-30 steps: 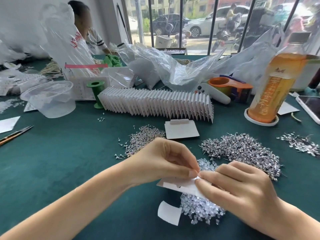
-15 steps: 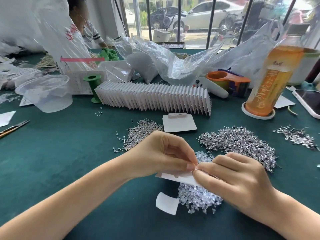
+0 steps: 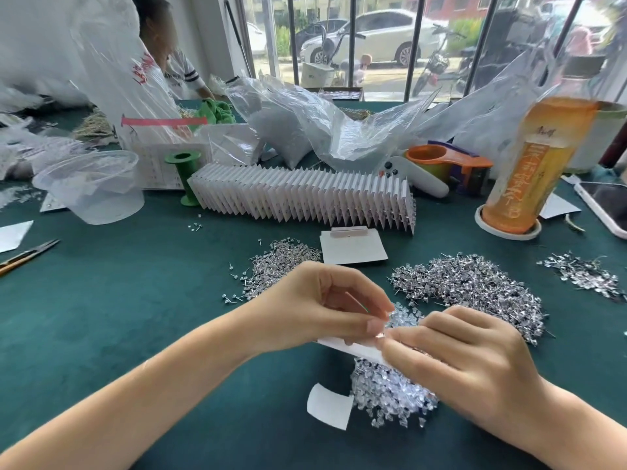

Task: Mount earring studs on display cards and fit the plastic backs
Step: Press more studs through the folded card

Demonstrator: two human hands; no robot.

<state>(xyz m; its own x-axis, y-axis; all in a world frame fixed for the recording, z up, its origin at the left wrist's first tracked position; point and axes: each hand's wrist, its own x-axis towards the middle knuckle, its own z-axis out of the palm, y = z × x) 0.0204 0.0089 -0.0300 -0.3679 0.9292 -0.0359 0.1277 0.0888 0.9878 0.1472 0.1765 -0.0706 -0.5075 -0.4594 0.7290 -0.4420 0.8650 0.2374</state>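
Note:
My left hand (image 3: pixel 315 308) pinches the upper edge of a white display card (image 3: pixel 353 349) held just above the green table. My right hand (image 3: pixel 454 361) meets it from the right, its fingertips pinched at the same spot on the card; what they hold is too small to see. Under both hands lies a heap of clear plastic backs (image 3: pixel 390 395). Silver stud piles sit behind: one at the left (image 3: pixel 281 266), a large one at the right (image 3: pixel 475 286), a small one at the far right (image 3: pixel 583 274). A blank card (image 3: pixel 353 247) lies beyond them.
A long row of finished cards (image 3: pixel 305 198) stands across the middle. A loose white slip (image 3: pixel 329 405) lies near the backs. An orange bottle (image 3: pixel 532 164), a phone (image 3: pixel 607 205), a tape dispenser (image 3: pixel 448 161), a clear tub (image 3: pixel 91 188), scissors (image 3: pixel 27 254) and plastic bags ring the table. Another person sits at the back left.
The hands stay pinched together on the card with only slight finger shifts. The camera has tilted a little, so the scene sits lower in the frame.

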